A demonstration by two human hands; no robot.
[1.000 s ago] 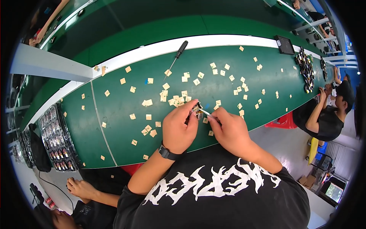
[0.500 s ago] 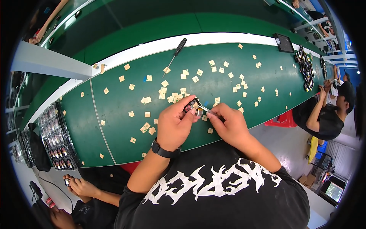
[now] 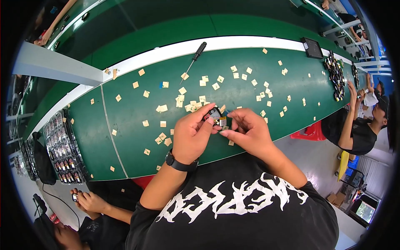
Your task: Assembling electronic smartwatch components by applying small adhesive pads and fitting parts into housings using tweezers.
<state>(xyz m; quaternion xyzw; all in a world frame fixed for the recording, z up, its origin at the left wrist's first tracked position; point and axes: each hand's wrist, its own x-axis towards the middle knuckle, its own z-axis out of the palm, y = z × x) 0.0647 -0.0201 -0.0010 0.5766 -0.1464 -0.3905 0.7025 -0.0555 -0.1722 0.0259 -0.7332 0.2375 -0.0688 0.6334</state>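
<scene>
My left hand (image 3: 191,135), with a black band at the wrist, is closed around a small black electronic device (image 3: 215,112). Its inner parts are exposed. A small silver block with a yellow label (image 3: 223,121) sits at the device's right side. My right hand (image 3: 249,130) is curled close beside that block, its thumb tip near the lower edge. What lies in its fingers is too small and partly hidden to name. A beige piece (image 3: 223,108) shows just above, between the two hands. Pale paper squares (image 3: 193,106) lie on the green table (image 3: 137,162) around them.
A black-handled screwdriver (image 3: 200,50) lies at the table's far edge. Trays of small devices (image 3: 64,146) stand at the left. A black box (image 3: 312,48) and a pile of dark parts (image 3: 334,75) are at the far right. Co-workers sit on both sides.
The silver tool in my right fingers no longer shows. The right thumb has moved left, closer to the device, and its fingers have shifted. The left hand keeps its hold.
</scene>
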